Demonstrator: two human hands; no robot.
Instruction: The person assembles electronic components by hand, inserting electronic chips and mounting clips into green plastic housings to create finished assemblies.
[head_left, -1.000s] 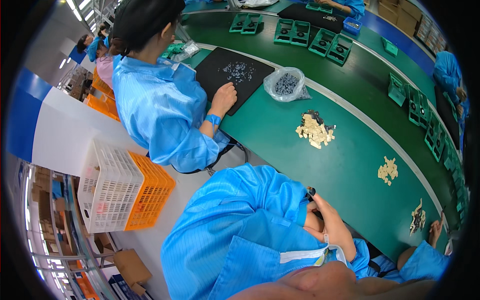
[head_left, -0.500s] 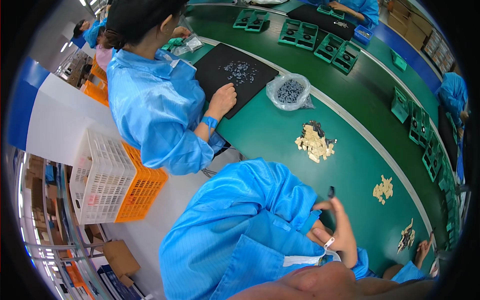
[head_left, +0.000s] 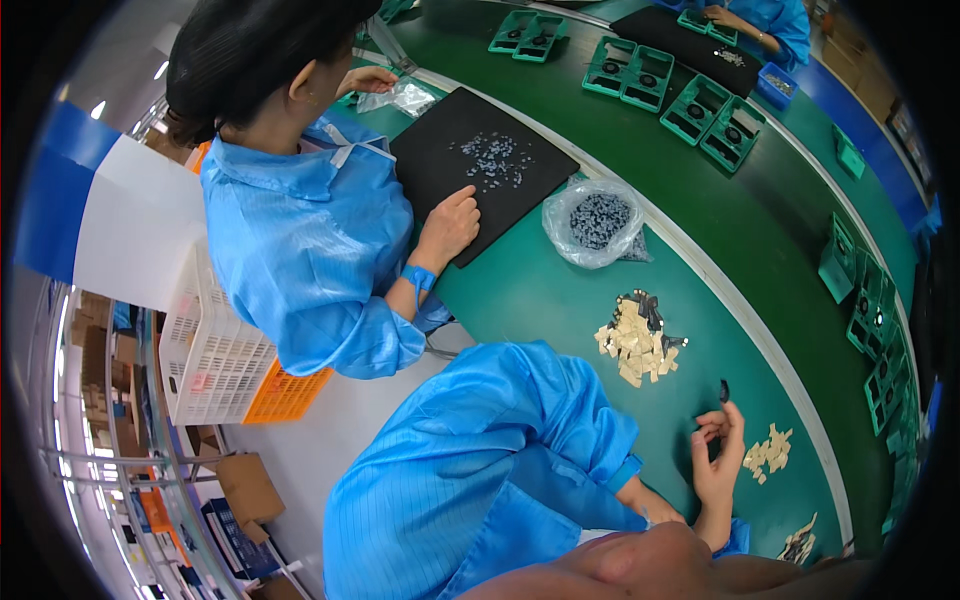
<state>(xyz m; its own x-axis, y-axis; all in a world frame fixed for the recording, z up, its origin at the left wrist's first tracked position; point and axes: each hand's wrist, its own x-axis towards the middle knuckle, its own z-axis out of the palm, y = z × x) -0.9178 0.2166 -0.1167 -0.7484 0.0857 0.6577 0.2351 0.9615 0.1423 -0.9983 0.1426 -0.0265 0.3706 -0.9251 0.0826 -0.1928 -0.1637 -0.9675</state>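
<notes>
My right hand (head_left: 716, 462) is raised over the green table, thumb and fingers bent. A small black part (head_left: 724, 390) sticks up from its fingertips, apparently pinched there; its exact kind is too small to make out. My left hand (head_left: 655, 506) lies lower, past the blue wrist strap, its fingers hidden behind my clothing. Just right of the right hand is a small heap of cream-coloured pieces (head_left: 768, 452). Farther off lies a bigger heap of cream pieces (head_left: 632, 352), with black parts (head_left: 648, 308) at its far side. Near the bottom right is a mixed black and cream pile (head_left: 798, 543).
At my left a co-worker (head_left: 300, 230) rests one hand on a black mat (head_left: 440, 140) with scattered small clear pieces. A plastic bag (head_left: 590, 250) of dark bits stands beside it. Green trays (head_left: 725, 135) ride the conveyor (head_left: 690, 200). White crates (head_left: 215, 340) stand on the floor.
My right hand has moved away from me and to the right with the black part. The view has shifted, and another person's hand at the lower right is out of sight.
</notes>
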